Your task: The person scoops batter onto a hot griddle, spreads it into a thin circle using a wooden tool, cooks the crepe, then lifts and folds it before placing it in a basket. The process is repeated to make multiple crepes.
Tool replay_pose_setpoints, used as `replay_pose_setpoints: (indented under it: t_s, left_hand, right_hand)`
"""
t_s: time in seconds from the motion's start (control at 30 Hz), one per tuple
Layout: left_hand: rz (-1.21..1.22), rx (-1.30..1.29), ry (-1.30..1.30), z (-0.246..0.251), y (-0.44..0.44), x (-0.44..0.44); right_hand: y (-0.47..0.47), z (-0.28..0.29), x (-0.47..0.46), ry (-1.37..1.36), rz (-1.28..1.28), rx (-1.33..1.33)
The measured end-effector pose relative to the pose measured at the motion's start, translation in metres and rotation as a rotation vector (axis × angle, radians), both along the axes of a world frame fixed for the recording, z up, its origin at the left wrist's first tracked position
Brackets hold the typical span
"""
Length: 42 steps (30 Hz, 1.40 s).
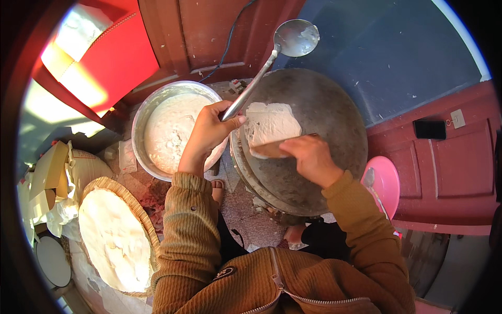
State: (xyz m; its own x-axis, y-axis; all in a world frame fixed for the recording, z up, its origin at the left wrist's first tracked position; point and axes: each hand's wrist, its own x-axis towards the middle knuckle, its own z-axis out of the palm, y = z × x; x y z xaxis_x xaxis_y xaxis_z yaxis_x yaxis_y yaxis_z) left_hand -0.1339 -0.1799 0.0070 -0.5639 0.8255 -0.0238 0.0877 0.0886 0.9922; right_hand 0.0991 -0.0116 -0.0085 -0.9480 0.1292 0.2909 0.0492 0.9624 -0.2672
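Note:
My left hand (pixel 213 131) is closed around the handle of a metal ladle (pixel 297 38). The ladle's round bowl, smeared with batter, is raised past the far side of a large round griddle (pixel 325 114). In my right hand (pixel 311 157) is a brown, flat-edged spreader (pixel 270 149). Its edge rests on a patch of pale batter (pixel 272 121) spread over the griddle's left part. To the left of the griddle stands a wide metal basin (pixel 139 129) of thick batter (pixel 172 129), partly behind my left hand and wrist.
A round woven tray (pixel 151 231) at lower left bears thin pale flatbreads (pixel 113 239). A pink plastic basin (pixel 386 184) with a ladle-like utensil stands right of the griddle. Sacks and a cardboard box (pixel 51 176) lie at far left. A black phone (pixel 430 129) is near the red panelling.

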Motion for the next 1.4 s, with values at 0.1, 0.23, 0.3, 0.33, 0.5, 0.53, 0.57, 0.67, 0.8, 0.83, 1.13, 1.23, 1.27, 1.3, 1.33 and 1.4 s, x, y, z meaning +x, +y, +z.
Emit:
replay_pose_setpoints:
  t_s: [0.1, 0.23, 0.3, 0.33, 0.5, 0.53, 0.57, 0.67, 0.8, 0.83, 1.13, 1.23, 1.27, 1.3, 1.33, 1.4]
  left_hand:
    - [0.021, -0.043, -0.098, 0.004, -0.002, 0.004]
    - [-0.017, -0.008, -0.049, 0.006, -0.005, 0.006]
    - [-0.029, -0.012, -0.047, 0.004, -0.004, 0.005]
    - [-0.037, -0.013, -0.035, 0.001, -0.003, 0.003]
    - [-0.053, -0.031, 0.003, -0.005, 0.0, 0.002]
    - [-0.049, -0.032, -0.001, -0.005, -0.001, 0.003]
    - [-0.044, -0.029, -0.003, -0.005, -0.001, 0.004]
    - [-0.059, -0.015, -0.034, -0.002, -0.003, 0.004]
    - [-0.039, -0.053, -0.006, -0.003, -0.006, 0.0]
    - [-0.041, -0.056, -0.011, -0.003, -0.007, -0.001]
    - [-0.082, -0.037, -0.057, -0.001, -0.003, 0.01]
    - [-0.135, -0.072, 0.019, -0.002, -0.001, 0.009]
    - [-0.155, -0.064, 0.017, -0.003, -0.001, 0.01]
    - [-0.175, -0.079, 0.011, -0.003, -0.001, 0.011]
    - [-0.195, -0.093, 0.013, -0.002, -0.002, 0.012]
    - [-0.231, -0.125, 0.009, 0.0, -0.003, 0.014]
  right_hand:
    - [0.035, 0.007, -0.027, 0.012, -0.255, 0.101]
    - [0.042, 0.008, -0.046, -0.105, -0.432, 0.09]
    - [0.02, 0.005, -0.031, -0.197, -0.349, 0.094]
    - [0.006, 0.004, -0.02, -0.111, -0.261, 0.076]
    - [0.0, 0.007, -0.033, 0.003, -0.178, 0.046]
    - [0.006, 0.005, -0.046, 0.022, -0.174, 0.086]
    - [0.008, 0.002, -0.055, -0.058, -0.187, 0.053]
    - [0.006, -0.005, -0.054, -0.14, -0.091, 0.03]
    - [-0.003, 0.008, 0.006, -0.058, 0.038, 0.077]
    - [-0.001, 0.013, 0.013, -0.072, 0.045, 0.075]
    - [-0.017, -0.008, -0.018, -0.072, -0.028, 0.052]
    - [-0.031, 0.002, 0.041, -0.083, 0.02, 0.137]
    - [-0.028, 0.004, 0.049, -0.083, 0.001, 0.116]
    - [-0.023, 0.006, 0.055, -0.069, -0.012, 0.098]
    - [-0.019, 0.008, 0.057, -0.055, -0.028, 0.081]
    - [0.003, 0.004, 0.034, 0.019, -0.146, 0.134]
